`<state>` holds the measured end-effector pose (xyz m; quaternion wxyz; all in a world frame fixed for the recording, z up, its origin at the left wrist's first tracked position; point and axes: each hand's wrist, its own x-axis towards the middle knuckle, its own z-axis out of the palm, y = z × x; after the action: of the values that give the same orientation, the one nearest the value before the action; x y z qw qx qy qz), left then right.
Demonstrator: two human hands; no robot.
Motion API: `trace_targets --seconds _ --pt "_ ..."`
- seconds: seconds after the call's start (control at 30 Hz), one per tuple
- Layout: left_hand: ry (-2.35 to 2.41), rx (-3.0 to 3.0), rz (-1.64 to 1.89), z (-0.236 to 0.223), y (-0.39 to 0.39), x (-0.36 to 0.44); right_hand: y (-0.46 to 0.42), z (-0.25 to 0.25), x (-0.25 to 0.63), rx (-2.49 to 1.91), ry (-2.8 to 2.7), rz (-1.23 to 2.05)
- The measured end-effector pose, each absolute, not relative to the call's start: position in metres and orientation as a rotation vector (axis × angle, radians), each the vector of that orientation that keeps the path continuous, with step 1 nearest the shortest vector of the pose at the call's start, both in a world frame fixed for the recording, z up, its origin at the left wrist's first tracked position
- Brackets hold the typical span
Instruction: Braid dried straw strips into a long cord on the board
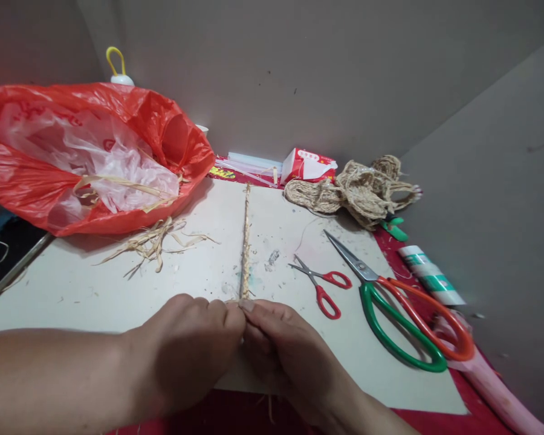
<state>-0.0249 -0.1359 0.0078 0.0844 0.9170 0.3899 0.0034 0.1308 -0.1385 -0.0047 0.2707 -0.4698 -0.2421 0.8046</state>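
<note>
A narrow straw-coloured braid runs along the pale board from its far edge down to my fingers. My left hand is closed at the near end of the braid, knuckles up. Pressed against it, my right hand pinches the same end between thumb and fingers. The strands inside my grip are mostly hidden, and a few loose ends hang below my hands. To the right lie small red-handled scissors and large shears with one green and one orange handle.
A red plastic bag with a white liner and dry strips stands at the left. Loose strips lie before it. Coiled braids, a red tissue pack and a white-green roll sit along the back and right, near grey walls.
</note>
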Motion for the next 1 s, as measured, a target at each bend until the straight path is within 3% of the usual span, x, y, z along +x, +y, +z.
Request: trace_targets --seconds 0.3,0.4,0.5,0.7,1.0 --pt "0.887 2.887 0.13 0.011 -0.156 -0.023 -0.144 -0.005 0.127 -1.169 -0.456 2.216" --pt "0.856 2.535 0.525 0.024 -0.14 -0.031 -0.144 -0.007 0.131 -1.159 -0.456 2.221" --pt "1.179 1.943 0.707 0.029 -0.117 -0.034 -0.143 -0.008 0.134 -1.162 -0.451 2.234" --pt "0.861 1.158 0.37 0.005 -0.105 -0.025 -0.141 -0.005 0.134 -1.134 -0.461 2.285" --pt "1.06 1.643 0.338 0.006 -0.109 -0.025 -0.131 -0.01 0.149 -1.193 -0.856 2.243"
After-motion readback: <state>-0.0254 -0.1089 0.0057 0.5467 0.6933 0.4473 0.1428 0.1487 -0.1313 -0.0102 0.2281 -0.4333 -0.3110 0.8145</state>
